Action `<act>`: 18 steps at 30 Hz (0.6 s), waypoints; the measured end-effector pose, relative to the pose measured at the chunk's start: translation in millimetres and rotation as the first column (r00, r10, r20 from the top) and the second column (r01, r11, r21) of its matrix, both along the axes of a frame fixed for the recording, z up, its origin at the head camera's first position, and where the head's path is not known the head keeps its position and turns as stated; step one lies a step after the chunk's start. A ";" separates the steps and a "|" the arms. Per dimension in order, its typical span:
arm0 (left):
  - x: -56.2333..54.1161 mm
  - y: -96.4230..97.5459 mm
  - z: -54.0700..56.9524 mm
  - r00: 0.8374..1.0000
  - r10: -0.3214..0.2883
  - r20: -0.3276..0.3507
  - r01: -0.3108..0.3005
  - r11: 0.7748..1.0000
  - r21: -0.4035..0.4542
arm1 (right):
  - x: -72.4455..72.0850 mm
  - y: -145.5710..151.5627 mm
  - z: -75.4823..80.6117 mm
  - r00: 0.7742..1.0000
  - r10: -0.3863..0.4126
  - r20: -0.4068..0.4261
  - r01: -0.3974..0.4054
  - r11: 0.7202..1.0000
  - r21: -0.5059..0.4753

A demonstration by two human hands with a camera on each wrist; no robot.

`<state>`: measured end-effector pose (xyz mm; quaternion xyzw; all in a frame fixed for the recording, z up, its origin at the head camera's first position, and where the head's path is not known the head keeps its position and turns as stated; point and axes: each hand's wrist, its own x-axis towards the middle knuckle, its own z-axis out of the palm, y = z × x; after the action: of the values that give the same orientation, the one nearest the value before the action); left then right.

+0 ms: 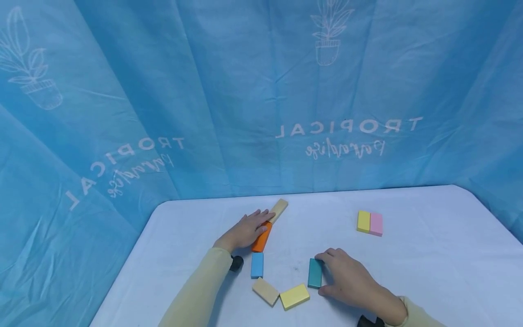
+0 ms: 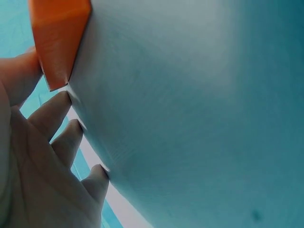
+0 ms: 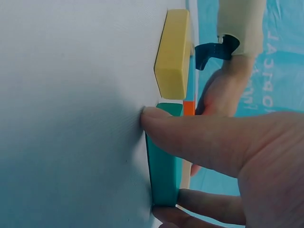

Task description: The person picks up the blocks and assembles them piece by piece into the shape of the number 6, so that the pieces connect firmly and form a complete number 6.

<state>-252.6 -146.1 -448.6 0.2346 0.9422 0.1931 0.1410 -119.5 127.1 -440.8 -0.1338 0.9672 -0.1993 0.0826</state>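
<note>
My left hand reaches over the left side of an orange block, its thumb against the block and its fingers stretched toward a tan block that adjoins the far end. Those fingers look spread and fairly straight in the left wrist view. Across from it, my right hand pinches a teal block lengthwise, thumb at the near end and fingertips at the far end. The teal block lies on the white table close to a yellow block.
A blue block and another tan block continue the curved row between the orange and yellow ones. Farther right, a second yellow block and a pink block sit side by side. A blue curtain hangs behind the white table.
</note>
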 end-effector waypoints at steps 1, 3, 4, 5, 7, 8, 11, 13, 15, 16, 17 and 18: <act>0.2 0.1 0.1 1.000 0.002 0.002 -0.002 1.000 -0.002 | 0.2 -0.2 0.0 1.000 -0.004 -0.003 0.004 1.000 0.000; 0.7 0.1 0.1 1.000 0.004 0.006 -0.004 1.000 -0.002 | 0.5 -0.5 -0.2 1.000 -0.010 -0.011 0.010 1.000 -0.004; 0.8 0.2 0.1 1.000 0.004 0.006 -0.004 1.000 -0.002 | 0.6 -0.6 -0.2 1.000 -0.014 -0.014 0.014 1.000 -0.007; 0.9 0.3 0.3 1.000 0.003 0.006 -0.003 1.000 0.000 | 0.5 -0.7 -0.3 1.000 -0.019 -0.015 0.018 1.000 -0.008; 1.1 0.4 0.7 1.000 0.002 0.006 -0.002 1.000 0.005 | 0.3 -0.8 -0.4 1.000 -0.027 -0.017 0.026 1.000 -0.011; 1.1 0.4 0.6 1.000 0.001 0.005 -0.001 1.000 0.005 | 0.1 -0.9 -0.6 0.999 -0.029 -0.015 0.029 1.000 -0.012; 0.8 0.2 0.3 1.000 0.001 0.004 -0.001 1.000 0.004 | -0.6 -1.2 -0.8 0.999 -0.032 -0.005 0.032 0.999 -0.012; 0.5 0.0 -0.1 1.000 0.001 0.005 -0.001 1.000 0.003 | -1.0 -1.6 -0.7 0.999 -0.033 0.000 0.033 0.999 -0.010; 0.1 -0.2 -0.3 1.000 0.000 0.003 0.000 1.000 0.001 | -1.3 -2.0 -0.6 1.000 -0.031 0.002 0.031 0.999 -0.009; -0.1 -0.2 -0.5 1.000 0.000 0.004 0.000 1.000 0.001 | -1.4 -2.2 -0.6 1.000 -0.030 0.003 0.030 1.000 -0.007; -0.3 -0.3 -0.6 1.000 0.000 0.003 0.000 1.000 0.001 | -1.4 -2.5 -0.5 1.000 -0.028 0.001 0.028 1.000 -0.006; -0.4 -0.3 -0.6 1.000 0.000 0.003 0.000 1.000 0.001 | -1.4 -2.8 -0.5 1.000 -0.026 -0.001 0.026 1.000 -0.006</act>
<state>-253.0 -146.4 -449.2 0.2345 0.9419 0.1939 0.1422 -120.9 124.3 -441.3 -0.1218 0.9683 -0.2033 0.0791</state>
